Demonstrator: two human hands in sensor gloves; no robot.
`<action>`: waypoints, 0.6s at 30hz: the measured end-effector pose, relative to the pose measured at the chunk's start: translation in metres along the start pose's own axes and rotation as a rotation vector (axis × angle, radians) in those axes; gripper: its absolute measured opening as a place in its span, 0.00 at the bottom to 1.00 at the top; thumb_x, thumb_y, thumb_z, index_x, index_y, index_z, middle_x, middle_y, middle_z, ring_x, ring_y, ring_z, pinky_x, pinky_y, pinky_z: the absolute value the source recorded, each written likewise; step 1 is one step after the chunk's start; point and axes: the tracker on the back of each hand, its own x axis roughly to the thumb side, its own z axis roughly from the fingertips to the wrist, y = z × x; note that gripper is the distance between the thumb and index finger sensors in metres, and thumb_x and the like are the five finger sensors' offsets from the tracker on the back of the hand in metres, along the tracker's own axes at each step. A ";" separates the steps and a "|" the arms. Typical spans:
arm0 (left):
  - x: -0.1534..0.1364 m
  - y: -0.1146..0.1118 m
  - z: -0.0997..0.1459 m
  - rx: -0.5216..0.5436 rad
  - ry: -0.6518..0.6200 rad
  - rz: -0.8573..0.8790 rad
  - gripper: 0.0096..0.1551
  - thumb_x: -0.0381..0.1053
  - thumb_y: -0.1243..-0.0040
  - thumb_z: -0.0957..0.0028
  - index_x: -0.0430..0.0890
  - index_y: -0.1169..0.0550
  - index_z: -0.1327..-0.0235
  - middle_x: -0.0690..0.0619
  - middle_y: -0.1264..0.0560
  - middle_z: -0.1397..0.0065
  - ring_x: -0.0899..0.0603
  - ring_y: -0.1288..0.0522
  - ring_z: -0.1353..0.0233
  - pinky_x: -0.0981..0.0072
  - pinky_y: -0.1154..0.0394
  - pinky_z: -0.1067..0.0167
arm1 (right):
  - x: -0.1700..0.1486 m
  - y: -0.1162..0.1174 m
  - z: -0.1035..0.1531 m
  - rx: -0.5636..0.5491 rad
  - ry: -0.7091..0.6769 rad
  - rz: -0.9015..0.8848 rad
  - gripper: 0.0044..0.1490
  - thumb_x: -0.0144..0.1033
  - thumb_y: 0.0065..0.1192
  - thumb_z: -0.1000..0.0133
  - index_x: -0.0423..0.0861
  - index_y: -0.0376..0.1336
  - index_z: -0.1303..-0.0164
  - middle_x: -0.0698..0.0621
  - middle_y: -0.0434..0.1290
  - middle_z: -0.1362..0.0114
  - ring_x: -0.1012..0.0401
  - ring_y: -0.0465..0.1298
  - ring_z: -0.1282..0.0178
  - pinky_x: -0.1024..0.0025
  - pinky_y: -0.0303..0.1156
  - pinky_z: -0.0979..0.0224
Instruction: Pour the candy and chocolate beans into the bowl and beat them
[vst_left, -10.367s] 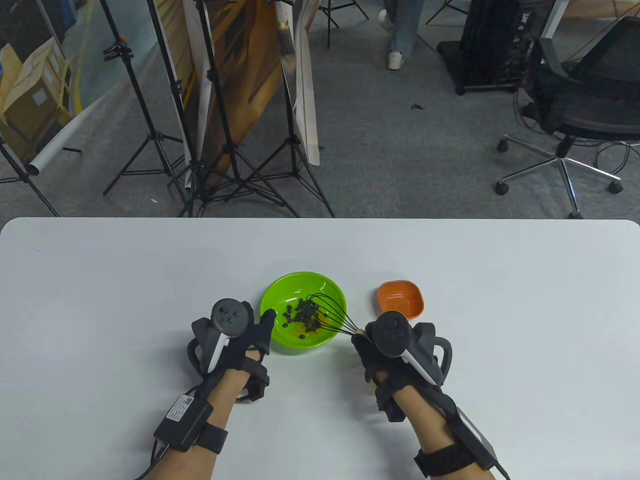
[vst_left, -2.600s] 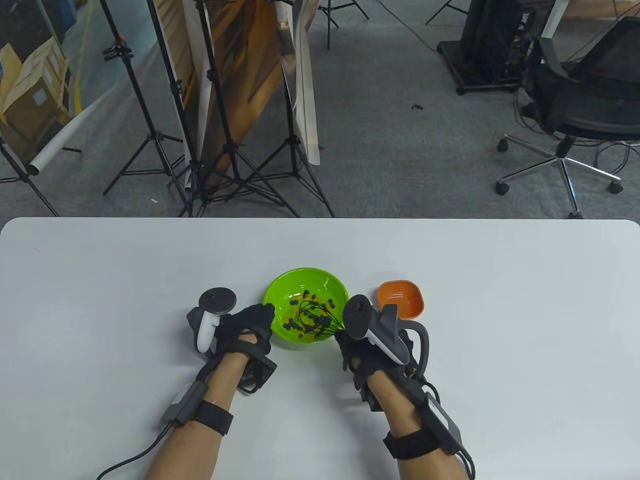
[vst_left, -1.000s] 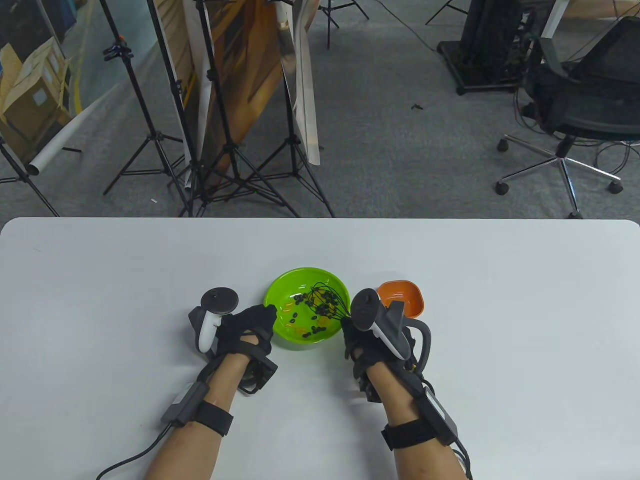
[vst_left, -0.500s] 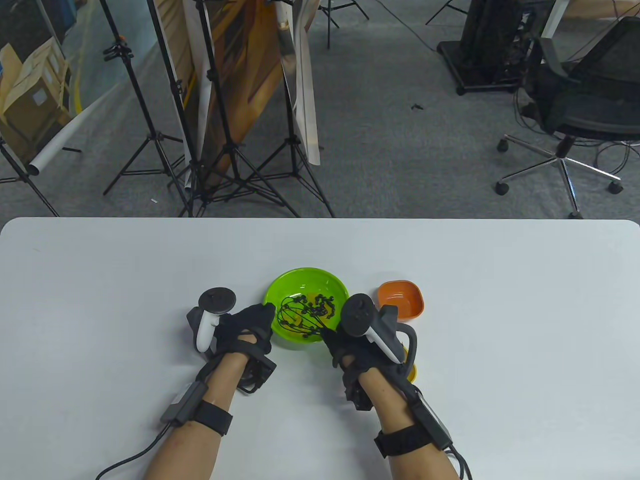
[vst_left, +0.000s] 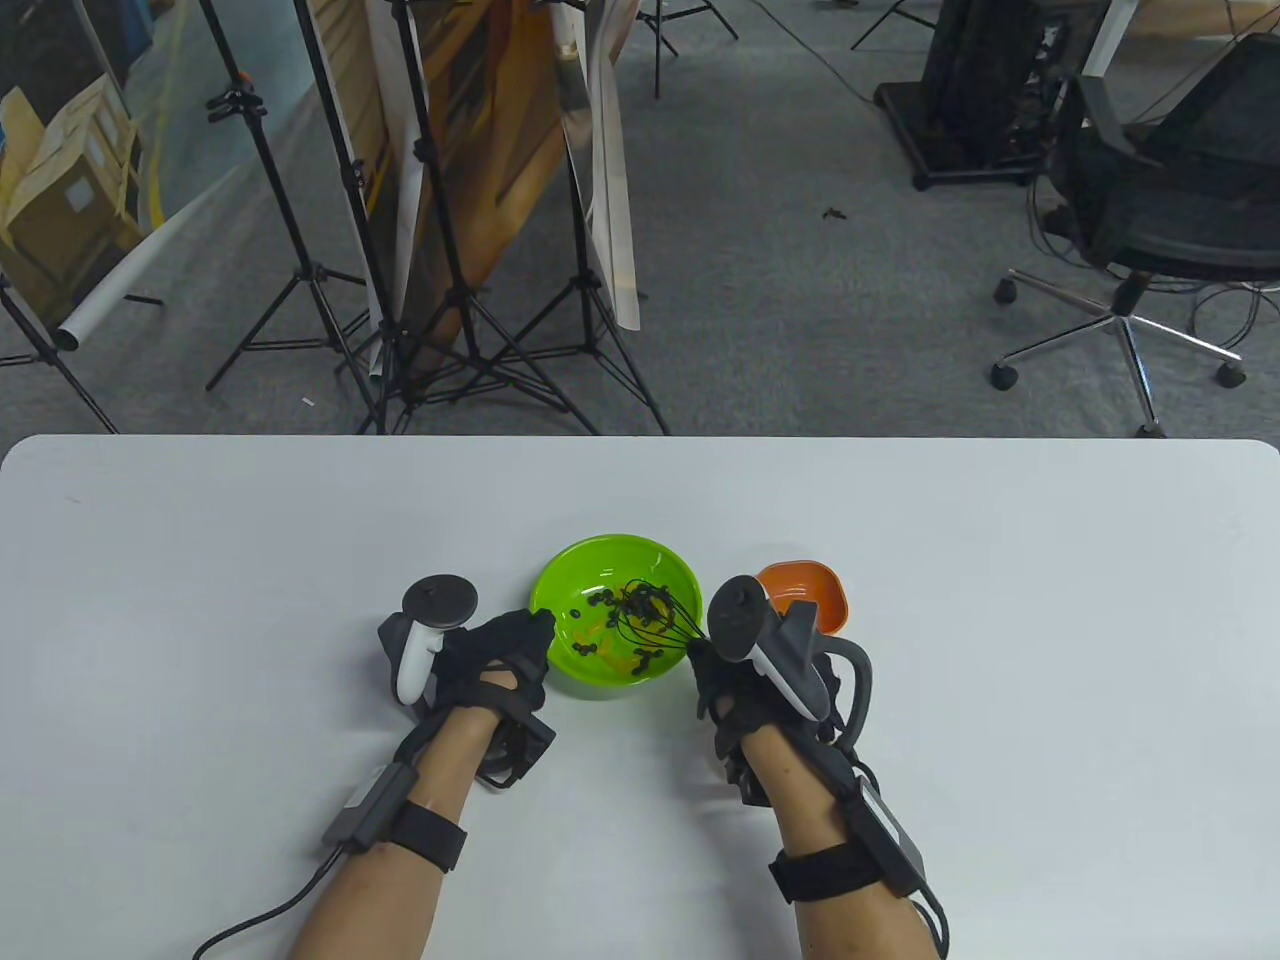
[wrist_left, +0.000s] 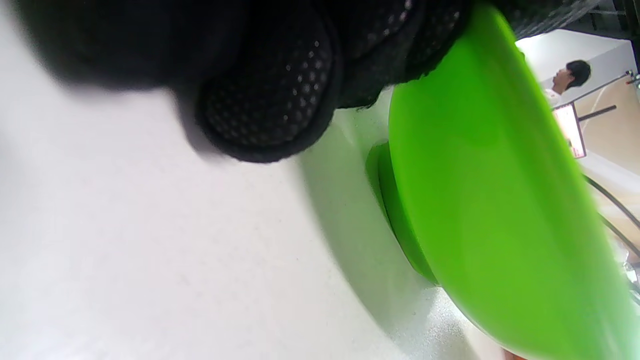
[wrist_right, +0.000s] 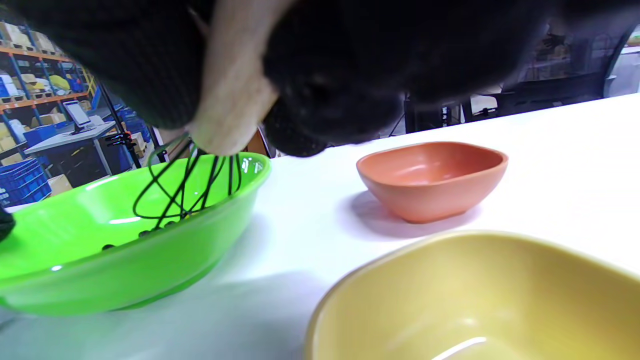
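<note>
The green bowl (vst_left: 566, 577) stands mid-table with dark chocolate beans (vst_left: 598, 600) and orange candy pieces (vst_left: 618, 656) scattered inside. My left hand (vst_left: 500, 650) holds its left rim, thumb at the edge; in the left wrist view the curled fingertips (wrist_left: 265, 100) lie against the bowl's outer wall (wrist_left: 500, 200). A black wire whisk (vst_left: 655, 618) dips into the bowl's right half, and my right hand (vst_left: 718, 678) grips its handle. From the right wrist view the pale handle (wrist_right: 230, 100) and the wires (wrist_right: 185, 190) reach down into the bowl (wrist_right: 125, 270).
An empty orange bowl (vst_left: 818, 590) sits just right of the green one, partly behind my right hand's tracker. An empty yellow bowl (wrist_right: 475, 295) lies under my right wrist, hidden in the table view. Tripods and an office chair stand on the floor beyond the table (vst_left: 1000, 600).
The whisk head has swung from the bowl's left side to its right half, scattering the beans. My right hand shifted right. The left hand kept its hold on the rim.
</note>
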 end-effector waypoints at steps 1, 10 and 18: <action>0.000 0.000 0.000 -0.004 0.002 0.006 0.24 0.68 0.47 0.49 0.49 0.20 0.62 0.59 0.17 0.63 0.50 0.13 0.64 0.70 0.15 0.70 | 0.001 0.003 -0.002 -0.001 0.008 -0.009 0.35 0.59 0.67 0.47 0.40 0.76 0.47 0.45 0.83 0.64 0.56 0.79 0.82 0.61 0.80 0.81; -0.001 0.000 0.000 -0.003 0.004 0.017 0.24 0.68 0.49 0.49 0.49 0.21 0.62 0.59 0.17 0.63 0.50 0.13 0.64 0.70 0.15 0.71 | 0.020 0.029 -0.008 0.055 -0.035 -0.149 0.36 0.59 0.63 0.47 0.39 0.75 0.47 0.45 0.83 0.65 0.57 0.79 0.83 0.62 0.80 0.82; -0.001 0.000 0.000 0.002 0.011 0.023 0.24 0.69 0.49 0.49 0.50 0.21 0.62 0.59 0.18 0.63 0.50 0.13 0.64 0.70 0.15 0.70 | 0.021 0.017 0.008 0.120 -0.141 -0.116 0.35 0.59 0.66 0.47 0.41 0.76 0.47 0.45 0.83 0.66 0.56 0.79 0.84 0.62 0.80 0.82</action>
